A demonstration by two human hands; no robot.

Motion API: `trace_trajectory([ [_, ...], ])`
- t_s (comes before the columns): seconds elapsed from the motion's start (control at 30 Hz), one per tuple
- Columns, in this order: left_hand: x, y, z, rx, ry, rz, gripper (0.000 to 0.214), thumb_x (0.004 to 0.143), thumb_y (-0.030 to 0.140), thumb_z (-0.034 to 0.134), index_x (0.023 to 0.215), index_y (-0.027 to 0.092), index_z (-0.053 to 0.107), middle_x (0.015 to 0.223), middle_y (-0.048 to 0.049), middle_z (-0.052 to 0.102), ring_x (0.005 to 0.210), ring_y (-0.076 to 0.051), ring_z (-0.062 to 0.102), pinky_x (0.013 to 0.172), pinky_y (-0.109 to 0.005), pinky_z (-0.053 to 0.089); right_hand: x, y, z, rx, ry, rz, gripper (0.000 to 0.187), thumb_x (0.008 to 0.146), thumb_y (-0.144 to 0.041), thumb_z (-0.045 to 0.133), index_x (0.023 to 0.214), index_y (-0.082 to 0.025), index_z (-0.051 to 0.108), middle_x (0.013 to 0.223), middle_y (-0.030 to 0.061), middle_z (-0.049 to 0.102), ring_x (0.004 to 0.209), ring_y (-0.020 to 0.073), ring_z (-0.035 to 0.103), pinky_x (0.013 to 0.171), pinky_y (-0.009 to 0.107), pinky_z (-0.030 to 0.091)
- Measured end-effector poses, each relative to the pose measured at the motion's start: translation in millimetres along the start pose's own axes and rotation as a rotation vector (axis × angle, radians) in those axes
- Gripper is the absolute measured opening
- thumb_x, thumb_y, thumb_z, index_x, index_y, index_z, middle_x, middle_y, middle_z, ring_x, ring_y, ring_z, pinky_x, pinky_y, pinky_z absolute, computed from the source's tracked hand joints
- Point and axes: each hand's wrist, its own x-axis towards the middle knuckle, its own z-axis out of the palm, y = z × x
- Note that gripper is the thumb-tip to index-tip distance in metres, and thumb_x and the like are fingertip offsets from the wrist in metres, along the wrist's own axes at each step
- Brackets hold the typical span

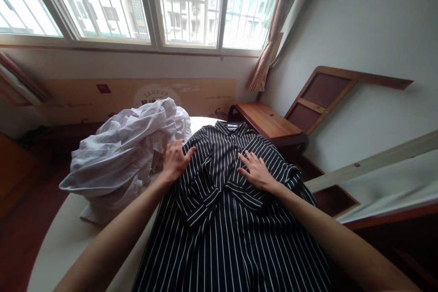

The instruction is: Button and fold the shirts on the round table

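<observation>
A black shirt with thin white stripes (219, 219) lies spread along a pale table (58, 242), its collar pointing away from me. My left hand (176, 159) rests flat on the shirt's left edge, fingers stretched out, right beside a crumpled heap of white clothing (126, 150). My right hand (256, 171) lies flat and open on the shirt's chest area, fingers spread toward the collar. Neither hand holds anything.
A wooden chair (270, 123) stands beyond the table at the right, below a framed wooden panel (325, 96) leaning on the wall. A cardboard sheet (119, 96) leans under the window. A pale beam (376, 162) crosses at the right. Dark wooden floor shows at left.
</observation>
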Motion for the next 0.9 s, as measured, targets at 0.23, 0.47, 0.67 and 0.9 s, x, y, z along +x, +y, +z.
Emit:
trace_trajectory([
  [0.23, 34.3, -21.4, -2.8, 0.219, -0.294, -0.065, 0.029, 0.086, 0.037, 0.051, 0.105, 0.019, 0.064, 0.107, -0.0127, 0.067, 0.099, -0.03, 0.063, 0.085, -0.038, 0.048, -20.0, -26.2, 3.5, -0.033, 0.008, -0.077, 0.068, 0.09, -0.065, 0.03, 0.145, -0.026, 0.034, 0.153, 0.0119, 0.028, 0.142, 0.0329, 0.017, 0.112, 0.054, 0.015],
  [0.47, 64.1, -17.0, -4.2, 0.185, -0.344, -0.135, 0.032, 0.08, 0.041, 0.056, 0.099, 0.017, 0.063, 0.104, -0.0147, 0.068, 0.099, -0.031, 0.063, 0.084, -0.037, 0.048, -53.8, -141.9, -15.5, 0.009, 0.27, -0.822, 0.045, 0.092, -0.033, 0.048, 0.134, -0.02, 0.045, 0.146, 0.0105, 0.038, 0.136, 0.0251, 0.028, 0.11, 0.047, 0.026],
  [0.67, 69.3, -15.9, 2.8, 0.047, -0.48, 0.032, 0.063, 0.071, 0.017, 0.062, 0.131, 0.023, 0.048, 0.116, -0.009, 0.065, 0.103, -0.023, 0.063, 0.088, -0.029, 0.047, -61.9, -231.0, 6.9, -0.078, 0.052, -1.284, 0.057, 0.083, -0.035, 0.058, 0.136, -0.025, 0.038, 0.137, 0.0077, 0.047, 0.118, 0.0242, 0.046, 0.089, 0.043, 0.04],
  [0.9, 69.9, -18.2, 0.4, -0.021, -0.518, 0.084, 0.059, 0.065, -0.001, 0.051, 0.119, 0.021, 0.062, 0.122, -0.0053, 0.064, 0.113, -0.02, 0.059, 0.095, -0.025, 0.045, -51.6, -253.9, -6.1, -0.15, -0.187, -1.462, 0.017, 0.077, -0.029, 0.069, 0.087, -0.023, 0.057, 0.089, -0.0021, 0.069, 0.084, 0.0181, 0.059, 0.064, 0.032, 0.036],
])
